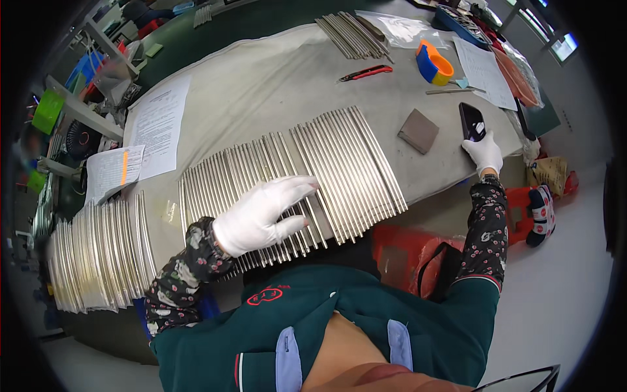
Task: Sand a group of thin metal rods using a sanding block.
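My left hand (264, 214), in a white glove with bare fingertips, hovers over or rests lightly on a row of slim metal rods (228, 173). Its fingers are stretched out and the thumb stands apart. Just right of it, across a narrow gap, lies a second group of shiny rods (349, 173). At the table's right side my right hand (484, 155), also gloved, closes around the lower end of a black smartphone (471, 121). Whether the phone is lifted off the table cannot be told. A square brown-grey block (418, 131) lies left of the phone.
More rods (98, 255) lie at the far left, beside printed sheets (159, 124). Farther back are a bundle of rods (353, 36), a red utility knife (367, 72) and an orange-and-blue tape dispenser (434, 64). A red plastic bag (411, 258) sits below the front edge.
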